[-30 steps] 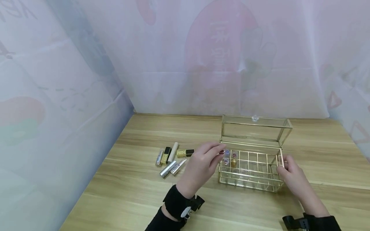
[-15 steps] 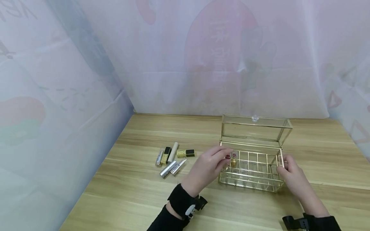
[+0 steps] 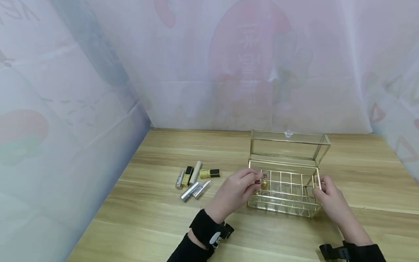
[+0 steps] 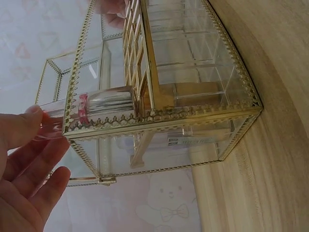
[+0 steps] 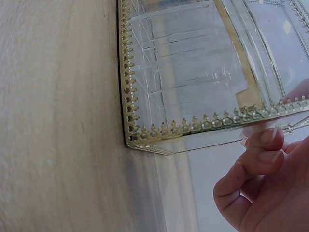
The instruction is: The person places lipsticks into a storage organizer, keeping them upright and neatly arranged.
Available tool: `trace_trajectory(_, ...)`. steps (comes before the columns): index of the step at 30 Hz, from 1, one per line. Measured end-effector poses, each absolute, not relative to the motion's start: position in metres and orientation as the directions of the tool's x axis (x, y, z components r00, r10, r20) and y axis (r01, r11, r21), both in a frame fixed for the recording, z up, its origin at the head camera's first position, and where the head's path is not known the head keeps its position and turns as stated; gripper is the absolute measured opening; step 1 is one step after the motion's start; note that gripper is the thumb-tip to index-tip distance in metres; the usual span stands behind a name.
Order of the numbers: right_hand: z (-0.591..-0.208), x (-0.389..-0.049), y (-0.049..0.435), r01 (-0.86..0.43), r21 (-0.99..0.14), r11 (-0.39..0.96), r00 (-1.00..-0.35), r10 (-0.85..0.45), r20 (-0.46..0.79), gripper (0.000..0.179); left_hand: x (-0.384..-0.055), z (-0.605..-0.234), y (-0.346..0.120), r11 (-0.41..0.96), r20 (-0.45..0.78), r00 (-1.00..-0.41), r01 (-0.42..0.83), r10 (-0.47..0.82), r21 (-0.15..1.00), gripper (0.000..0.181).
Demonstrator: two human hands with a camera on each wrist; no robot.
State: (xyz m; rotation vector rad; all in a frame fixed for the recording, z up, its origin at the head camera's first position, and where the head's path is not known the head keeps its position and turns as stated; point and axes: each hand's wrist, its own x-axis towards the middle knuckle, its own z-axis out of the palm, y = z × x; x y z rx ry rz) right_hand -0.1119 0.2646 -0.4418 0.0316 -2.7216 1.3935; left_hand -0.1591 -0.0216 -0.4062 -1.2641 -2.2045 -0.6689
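Observation:
My left hand (image 3: 236, 187) pinches the clear-and-red end of a lipstick (image 4: 110, 104) between thumb and finger. The lipstick stands over the left end of a gold-trimmed glass box (image 3: 281, 198), its silver part at the gold grid. Inside the box are a gold lipstick (image 3: 264, 184) and, in the left wrist view, a pale labelled tube (image 4: 193, 140). My right hand (image 3: 334, 200) grips the rim at the box's right end. The fingers of my left hand hide part of the left slots in the head view.
The box's hinged glass lid (image 3: 289, 145) stands raised at the back. Left of the box lie several loose tubes, among them a black-and-gold lipstick (image 3: 210, 173), a white tube (image 3: 195, 172) and a silver tube (image 3: 190, 192). A printed cloth (image 3: 209, 91) hangs behind the wooden table (image 3: 137, 218).
My left hand has moved right and slightly down, bringing the lipstick from the box's left edge to over its grid. In the last half second it has barely moved. My right hand stays on the rim.

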Motion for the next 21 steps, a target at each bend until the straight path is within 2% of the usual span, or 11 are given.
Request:
trace_trajectory(7,-0.440,-0.111,0.264,-0.063,-0.811,0.581,-0.996,0.020,0.091,0.028,-0.158,-0.407,-0.024,0.455,0.625,-0.451,0.875,0.637,0.167,0.018)
trace_trajectory(21,-0.440,-0.111,0.264,-0.059,-0.809,0.585,-0.996,0.026,0.091,0.024,-0.158,-0.416,-0.023,0.445,0.580,-0.500,0.860,0.643,0.248,0.016)
